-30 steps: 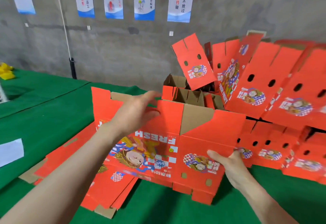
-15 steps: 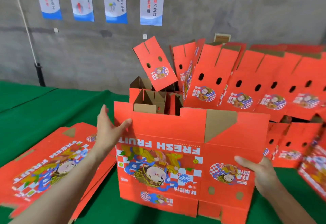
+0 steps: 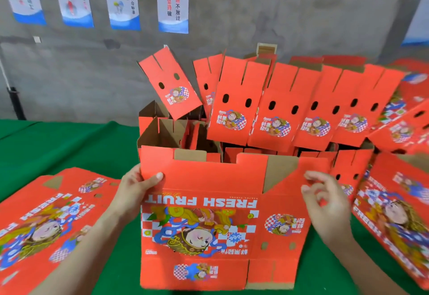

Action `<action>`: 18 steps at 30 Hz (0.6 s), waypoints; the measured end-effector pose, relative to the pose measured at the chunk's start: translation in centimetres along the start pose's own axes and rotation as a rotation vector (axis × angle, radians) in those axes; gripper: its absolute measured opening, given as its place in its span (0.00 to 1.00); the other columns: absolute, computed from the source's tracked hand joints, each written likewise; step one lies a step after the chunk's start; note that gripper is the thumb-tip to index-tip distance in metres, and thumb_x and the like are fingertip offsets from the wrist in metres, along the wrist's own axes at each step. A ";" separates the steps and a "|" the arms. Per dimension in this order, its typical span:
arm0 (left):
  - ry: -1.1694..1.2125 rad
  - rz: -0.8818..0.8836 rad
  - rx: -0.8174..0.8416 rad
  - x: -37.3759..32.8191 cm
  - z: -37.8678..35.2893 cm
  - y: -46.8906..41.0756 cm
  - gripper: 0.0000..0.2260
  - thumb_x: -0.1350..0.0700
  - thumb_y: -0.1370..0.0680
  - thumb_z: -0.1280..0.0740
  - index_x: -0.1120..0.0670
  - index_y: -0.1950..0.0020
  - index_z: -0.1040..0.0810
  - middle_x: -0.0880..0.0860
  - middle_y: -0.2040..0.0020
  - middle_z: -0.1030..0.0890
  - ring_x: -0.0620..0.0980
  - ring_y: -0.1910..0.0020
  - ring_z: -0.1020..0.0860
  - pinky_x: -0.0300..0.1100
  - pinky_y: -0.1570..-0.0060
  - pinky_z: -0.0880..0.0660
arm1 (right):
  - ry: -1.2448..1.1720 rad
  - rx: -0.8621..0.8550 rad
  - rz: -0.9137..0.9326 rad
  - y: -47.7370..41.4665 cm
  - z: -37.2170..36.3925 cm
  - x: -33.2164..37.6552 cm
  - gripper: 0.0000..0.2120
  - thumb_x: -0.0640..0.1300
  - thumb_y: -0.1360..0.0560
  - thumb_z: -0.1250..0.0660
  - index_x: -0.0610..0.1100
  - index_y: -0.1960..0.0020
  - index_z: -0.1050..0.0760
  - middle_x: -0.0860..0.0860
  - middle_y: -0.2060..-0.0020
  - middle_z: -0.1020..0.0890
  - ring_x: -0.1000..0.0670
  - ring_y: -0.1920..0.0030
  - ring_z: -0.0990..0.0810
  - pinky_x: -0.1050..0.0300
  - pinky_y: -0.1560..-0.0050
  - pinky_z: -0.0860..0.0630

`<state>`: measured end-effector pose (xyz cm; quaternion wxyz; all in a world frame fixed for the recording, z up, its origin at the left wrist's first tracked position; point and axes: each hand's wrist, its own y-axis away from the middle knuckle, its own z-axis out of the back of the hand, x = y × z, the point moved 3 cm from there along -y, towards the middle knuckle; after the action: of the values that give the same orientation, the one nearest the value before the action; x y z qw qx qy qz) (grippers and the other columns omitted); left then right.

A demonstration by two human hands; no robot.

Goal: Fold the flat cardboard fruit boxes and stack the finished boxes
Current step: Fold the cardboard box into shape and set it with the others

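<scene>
Wall (image 3: 255, 16): bare grey concrete running behind the whole desk.
Desk (image 3: 69, 146): covered in green cloth, carrying all the red cardboard.
Finished boxes (image 3: 278, 109): a crowded heap at the back of the desk, to the right of centre. Their tall red flaps with oval holes stand up and lean against one another, and brown insides show at the heap's left end.
Flat boxes (image 3: 46, 225): a pile lying printed side up on the left of the desk, just beside the person's left forearm.
Held box (image 3: 199, 225): upright in the middle, in front of the heap, with its bottom edge near the front of the desk. The "FRESH FRUIT" print reads upside down, and a brown inner flap shows at the upper right.
Leaning sheet (image 3: 394, 213): another printed red piece, tilted at the right edge.
Posters (image 3: 173, 2): four white and blue strips hanging in a row on the wall.
Left hand (image 3: 137, 188): grips the held box's upper left edge, thumb on the red front, fingers behind.
Right hand (image 3: 329, 199): fingers loosely bent in front of the box's right panel, holding nothing.
</scene>
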<state>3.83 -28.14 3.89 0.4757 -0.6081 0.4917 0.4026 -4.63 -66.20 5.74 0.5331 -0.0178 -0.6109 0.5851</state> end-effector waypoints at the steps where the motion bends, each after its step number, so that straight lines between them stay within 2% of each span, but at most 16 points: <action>1: -0.015 -0.007 0.006 -0.2 -0.3 0.2 0.11 0.67 0.26 0.34 0.61 0.44 0.24 0.62 0.51 0.18 0.54 0.59 0.19 0.48 0.55 0.21 | 0.028 0.099 0.058 0.2 -0.9 0.9 0.16 0.31 0.28 0.30 0.43 0.44 0.24 0.47 0.53 0.21 0.55 0.64 0.26 0.64 0.61 0.29; 3: -0.022 -0.014 0.020 -0.3 -1.0 0.6 0.13 0.67 0.26 0.34 0.62 0.42 0.25 0.63 0.50 0.18 0.57 0.56 0.20 0.51 0.52 0.22 | 0.109 0.275 0.072 0.5 -2.7 1.8 0.17 0.35 0.28 0.29 0.44 0.41 0.25 0.51 0.52 0.21 0.54 0.65 0.26 0.66 0.61 0.31; 6: -0.019 -0.019 0.032 -0.2 -1.7 1.2 0.12 0.66 0.27 0.34 0.62 0.44 0.24 0.62 0.51 0.17 0.58 0.57 0.19 0.51 0.53 0.21 | 0.150 0.400 -0.108 0.1 -4.5 1.9 0.21 0.44 0.27 0.29 0.48 0.37 0.32 0.53 0.52 0.24 0.52 0.62 0.26 0.58 0.57 0.31; 9: -0.008 -0.020 0.031 0.1 -2.0 1.7 0.09 0.65 0.26 0.34 0.61 0.46 0.23 0.60 0.53 0.16 0.55 0.59 0.18 0.47 0.57 0.20 | 0.228 0.468 -0.204 -0.5 -4.7 1.6 0.18 0.49 0.28 0.28 0.49 0.47 0.35 0.53 0.60 0.24 0.51 0.59 0.26 0.56 0.61 0.32; 11: 0.005 -0.030 0.039 0.3 -2.0 1.9 0.10 0.64 0.28 0.32 0.60 0.47 0.22 0.59 0.54 0.16 0.54 0.60 0.17 0.45 0.59 0.19 | 0.298 0.527 -0.185 -0.7 -4.4 1.4 0.13 0.50 0.27 0.29 0.46 0.55 0.33 0.53 0.62 0.23 0.52 0.63 0.23 0.59 0.65 0.31; 12: 0.009 -0.041 0.042 0.4 -2.1 1.9 0.11 0.64 0.29 0.32 0.59 0.47 0.22 0.58 0.54 0.15 0.53 0.60 0.17 0.44 0.60 0.19 | 0.314 0.572 -0.183 -0.8 -4.2 1.3 0.12 0.51 0.25 0.32 0.46 0.55 0.33 0.52 0.62 0.22 0.53 0.67 0.21 0.60 0.68 0.30; 15: 0.005 -0.083 0.064 0.4 -2.4 1.7 0.12 0.67 0.30 0.32 0.58 0.48 0.23 0.54 0.55 0.15 0.49 0.60 0.17 0.41 0.60 0.20 | 0.269 0.740 -0.273 -0.2 -4.1 0.8 0.11 0.53 0.20 0.41 0.45 0.47 0.36 0.48 0.61 0.22 0.54 0.72 0.19 0.61 0.74 0.28; 16: -0.012 -0.090 0.078 0.4 -2.6 1.7 0.12 0.68 0.29 0.32 0.58 0.48 0.23 0.54 0.56 0.15 0.48 0.60 0.18 0.40 0.60 0.20 | 0.264 0.770 -0.307 0.1 -4.1 0.6 0.13 0.54 0.20 0.42 0.45 0.45 0.37 0.47 0.60 0.22 0.52 0.70 0.19 0.58 0.72 0.25; 18: -0.050 -0.097 0.110 0.3 -3.1 1.7 0.13 0.70 0.29 0.33 0.58 0.48 0.23 0.53 0.56 0.15 0.48 0.60 0.18 0.40 0.59 0.20 | 0.306 0.768 -0.333 0.6 -3.8 0.1 0.16 0.57 0.21 0.41 0.45 0.45 0.36 0.47 0.61 0.21 0.49 0.63 0.18 0.51 0.62 0.22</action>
<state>2.29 -31.33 3.95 0.5393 -0.5939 0.4712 0.3666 -2.45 -63.26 4.40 0.6721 0.1938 -0.2581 0.6664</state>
